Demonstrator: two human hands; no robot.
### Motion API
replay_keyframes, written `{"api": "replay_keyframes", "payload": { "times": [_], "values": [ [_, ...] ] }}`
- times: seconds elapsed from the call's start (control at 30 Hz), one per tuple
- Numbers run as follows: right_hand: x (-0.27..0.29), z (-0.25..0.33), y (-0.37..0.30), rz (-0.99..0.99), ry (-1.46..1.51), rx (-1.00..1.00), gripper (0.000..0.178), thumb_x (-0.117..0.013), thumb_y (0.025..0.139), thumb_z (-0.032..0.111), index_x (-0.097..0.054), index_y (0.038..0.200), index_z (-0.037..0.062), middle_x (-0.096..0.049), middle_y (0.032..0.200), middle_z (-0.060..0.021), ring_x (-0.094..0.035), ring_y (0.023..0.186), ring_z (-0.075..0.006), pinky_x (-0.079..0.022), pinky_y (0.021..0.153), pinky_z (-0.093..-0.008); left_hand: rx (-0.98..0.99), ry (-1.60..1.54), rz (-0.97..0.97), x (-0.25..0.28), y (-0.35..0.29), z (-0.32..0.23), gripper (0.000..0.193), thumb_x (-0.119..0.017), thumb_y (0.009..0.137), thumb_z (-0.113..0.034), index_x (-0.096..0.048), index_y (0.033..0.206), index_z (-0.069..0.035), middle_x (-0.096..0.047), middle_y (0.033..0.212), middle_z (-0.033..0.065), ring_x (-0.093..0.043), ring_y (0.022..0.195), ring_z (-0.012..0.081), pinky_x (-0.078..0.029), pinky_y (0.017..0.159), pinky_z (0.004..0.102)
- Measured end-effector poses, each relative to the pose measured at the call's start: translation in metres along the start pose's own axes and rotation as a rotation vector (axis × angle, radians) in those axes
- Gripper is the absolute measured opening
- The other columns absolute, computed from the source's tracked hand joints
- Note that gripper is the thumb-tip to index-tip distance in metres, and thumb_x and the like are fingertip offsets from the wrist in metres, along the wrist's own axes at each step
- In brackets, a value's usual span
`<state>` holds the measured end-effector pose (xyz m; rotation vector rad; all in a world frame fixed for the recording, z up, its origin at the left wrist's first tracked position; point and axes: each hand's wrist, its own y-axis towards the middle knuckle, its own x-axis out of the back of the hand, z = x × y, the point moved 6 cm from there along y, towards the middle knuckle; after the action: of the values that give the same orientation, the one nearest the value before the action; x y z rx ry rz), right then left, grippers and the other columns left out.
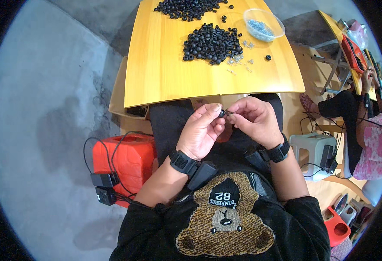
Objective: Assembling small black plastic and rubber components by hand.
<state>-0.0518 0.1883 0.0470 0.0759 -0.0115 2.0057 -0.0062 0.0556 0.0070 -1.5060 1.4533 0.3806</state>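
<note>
In front of my lap, just short of the table's near edge, my two hands meet. My left hand (200,130) pinches a small black round part (222,113) between thumb and fingertips. Close against it, my right hand (257,122) is closed at the fingertips on a tiny dark piece (229,113), too small to name. On the yellow table (169,82) beyond lies a pile of similar black round parts (212,43). Tiny silvery pieces (235,60) are scattered along the pile's right side.
A second black pile (188,8) is at the far edge. A clear bowl (281,32) holds small light-blue pieces; one black part (268,57) lies alone. Red stool (125,161) with cables stands left, pale stool (315,152) right. Another person (351,117) works at the right-hand table.
</note>
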Motion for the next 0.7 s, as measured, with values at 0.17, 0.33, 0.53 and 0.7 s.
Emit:
{"api": "replay_keyframes", "payload": {
  "times": [0.17,0.33,0.53,0.7],
  "values": [
    [-0.001,0.012,0.001,0.0,-0.119,0.055,0.009,-0.065,0.077,0.006,-0.065,0.085,0.0016,-0.063,0.069,-0.0029,-0.055,0.059,-0.0073,-0.045,0.055,-0.0217,-0.021,0.04,-0.015,0.001,0.001,-0.001,0.012,-0.06,0.089,-0.019,-0.059,0.097,-0.009,-0.058,0.084,-0.0031,-0.054,0.071,0.0056,-0.046,0.061,0.0172],
    [-0.002,0.029,-0.001,-0.031,-0.334,0.227,0.011,-0.066,0.075,0.007,-0.065,0.085,0.0021,-0.064,0.072,-0.0085,-0.061,0.061,-0.0174,-0.048,0.058,-0.0263,-0.031,0.038,-0.028,-0.002,0.001,-0.001,0.01,-0.063,0.087,-0.014,-0.059,0.093,-0.007,-0.06,0.079,-0.0002,-0.059,0.069,0.0079,-0.049,0.06,0.0186],
    [-0.001,0.033,-0.002,-0.002,-0.405,0.234,0.011,-0.067,0.074,0.006,-0.066,0.085,0.0026,-0.064,0.073,-0.0096,-0.061,0.063,-0.0192,-0.048,0.058,-0.0272,-0.032,0.043,-0.037,0.0,0.0,0.002,0.01,-0.062,0.087,-0.013,-0.059,0.094,-0.007,-0.061,0.079,0.0,-0.059,0.069,0.0076,-0.049,0.062,0.0185],
    [-0.004,0.028,-0.003,-0.038,-0.327,0.23,0.012,-0.067,0.074,0.005,-0.067,0.086,0.0021,-0.065,0.074,-0.0093,-0.061,0.062,-0.0164,-0.047,0.057,-0.0261,-0.039,0.095,-0.041,0.003,-0.002,0.002,0.011,-0.062,0.088,-0.016,-0.059,0.097,-0.01,-0.059,0.082,-0.0037,-0.056,0.07,0.0067,-0.047,0.06,0.0182]
  ]
}}
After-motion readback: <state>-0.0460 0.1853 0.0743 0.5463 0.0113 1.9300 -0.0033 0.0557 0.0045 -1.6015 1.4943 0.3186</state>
